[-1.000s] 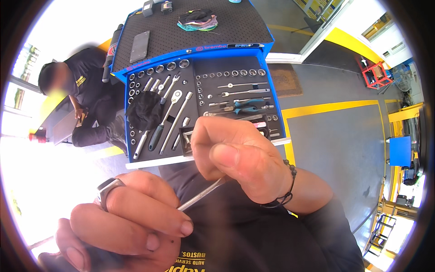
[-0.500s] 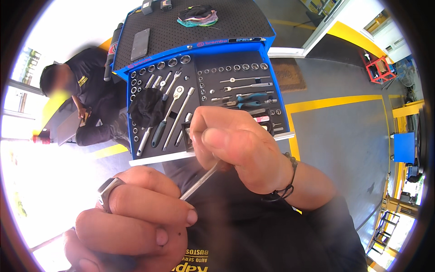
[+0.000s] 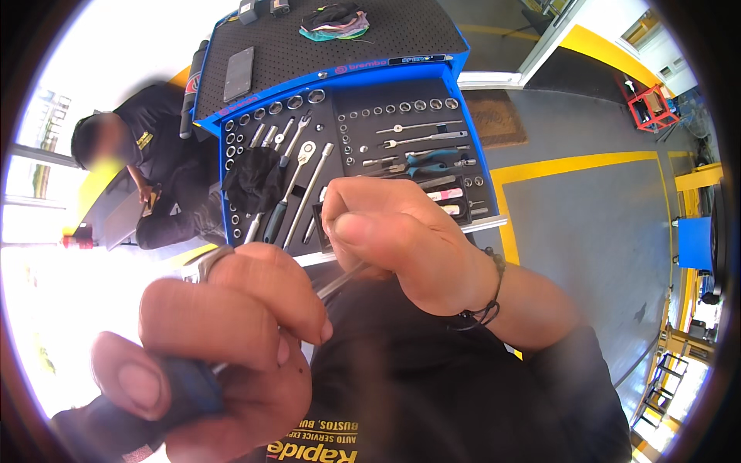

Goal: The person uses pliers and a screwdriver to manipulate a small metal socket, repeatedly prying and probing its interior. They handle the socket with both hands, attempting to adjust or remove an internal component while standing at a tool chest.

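A screwdriver with a thin metal shaft (image 3: 340, 282) and a dark blue-black handle (image 3: 191, 388) is held in front of my chest. My left hand (image 3: 231, 332), a ring on one finger, is closed around the handle and upper shaft. The far end of the shaft goes into the closed fingers of my right hand (image 3: 409, 239), which hide the tip. Behind the hands is an open drawer (image 3: 330, 166) of tools in dark foam. It holds sockets, a ratchet (image 3: 297, 181), a long extension bar (image 3: 310, 193) and blue-handled pliers (image 3: 424, 160).
The blue tool cabinet (image 3: 347, 73) carries a phone (image 3: 239, 74) and a bundle of rags (image 3: 334, 23) on top. A black cloth (image 3: 253, 181) lies over tools in the drawer. At left, a person (image 3: 166, 154) in dark clothes sits low. A red stand (image 3: 652, 108) is far right.
My left hand has turned around the screwdriver, with its thumb and the handle now showing. My right hand keeps its grip at the far end. The view has shifted slightly.
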Tool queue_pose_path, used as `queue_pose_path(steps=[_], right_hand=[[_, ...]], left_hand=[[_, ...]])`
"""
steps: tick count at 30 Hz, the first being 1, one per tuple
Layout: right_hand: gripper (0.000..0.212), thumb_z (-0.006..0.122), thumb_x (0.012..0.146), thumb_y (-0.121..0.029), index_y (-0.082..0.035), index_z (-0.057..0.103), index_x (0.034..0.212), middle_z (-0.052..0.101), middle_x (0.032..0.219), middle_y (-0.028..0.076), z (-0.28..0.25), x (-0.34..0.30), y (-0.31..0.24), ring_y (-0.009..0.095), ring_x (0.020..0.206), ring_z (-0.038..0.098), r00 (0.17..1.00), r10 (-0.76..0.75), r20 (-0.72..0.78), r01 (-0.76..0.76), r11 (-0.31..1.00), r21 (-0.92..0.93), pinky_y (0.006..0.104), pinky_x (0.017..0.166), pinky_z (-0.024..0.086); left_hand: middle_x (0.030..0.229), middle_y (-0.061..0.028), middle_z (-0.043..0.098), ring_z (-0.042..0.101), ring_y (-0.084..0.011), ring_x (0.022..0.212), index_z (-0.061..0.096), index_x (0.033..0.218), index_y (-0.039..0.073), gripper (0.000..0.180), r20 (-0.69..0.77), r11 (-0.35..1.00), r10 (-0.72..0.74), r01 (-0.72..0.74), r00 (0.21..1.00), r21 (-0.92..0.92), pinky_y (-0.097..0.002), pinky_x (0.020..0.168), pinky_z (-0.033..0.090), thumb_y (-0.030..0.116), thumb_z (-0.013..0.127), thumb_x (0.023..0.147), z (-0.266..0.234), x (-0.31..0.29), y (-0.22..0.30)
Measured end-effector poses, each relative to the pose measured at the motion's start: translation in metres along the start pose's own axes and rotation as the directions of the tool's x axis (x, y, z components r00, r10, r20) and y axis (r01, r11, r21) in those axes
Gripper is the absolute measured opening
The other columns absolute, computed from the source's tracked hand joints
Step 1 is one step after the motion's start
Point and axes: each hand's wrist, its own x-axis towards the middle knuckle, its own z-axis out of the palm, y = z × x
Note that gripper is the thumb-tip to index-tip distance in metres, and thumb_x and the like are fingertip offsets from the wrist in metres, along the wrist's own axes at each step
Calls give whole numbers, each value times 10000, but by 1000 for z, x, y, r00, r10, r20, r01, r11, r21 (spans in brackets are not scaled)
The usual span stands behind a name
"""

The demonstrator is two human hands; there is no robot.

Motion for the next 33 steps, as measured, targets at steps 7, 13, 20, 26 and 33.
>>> queue_pose_path(steps=[7,13,20,26,33], right_hand=[[316,532,927,-288,-65,481,709,435,607,-37,-8,-1,3,46,572,385,996,89,-14,-86,986,141,233,497,321],[283,532,920,-269,-54,503,739,438,605,-36,-9,-1,-5,43,568,383,998,57,-21,-56,997,62,225,496,318],[318,494,855,-353,-38,491,812,452,633,15,-1,-2,-7,85,551,338,996,84,8,-84,995,57,248,508,265],[326,477,876,-354,-31,505,839,488,643,30,-11,0,-11,86,529,355,999,43,-19,-42,997,61,243,493,258],[224,476,938,-204,-65,487,762,433,667,-35,-14,13,-3,35,608,366,984,-132,-121,133,991,-1,227,525,320]], left_hand=[[829,-74,418,439,-172,562,370,1335,99,469,196,997,-17,31,980,-68,-307,520,357,448,299,1028,-13,10,-19],[804,-44,435,451,-168,560,467,1243,103,429,-81,975,-28,9,996,-223,-288,532,320,451,446,992,0,0,-13],[762,-24,445,430,-147,539,524,1170,103,350,-194,973,63,-104,979,-206,-291,548,297,370,571,948,0,-3,-6],[726,-45,492,462,-184,545,554,1066,92,262,78,982,-68,53,995,179,-318,548,355,213,668,863,-31,-17,-17],[939,-69,577,575,-146,618,708,1035,102,428,225,594,61,-216,973,775,-255,489,455,19,794,624,-21,-35,-56]])
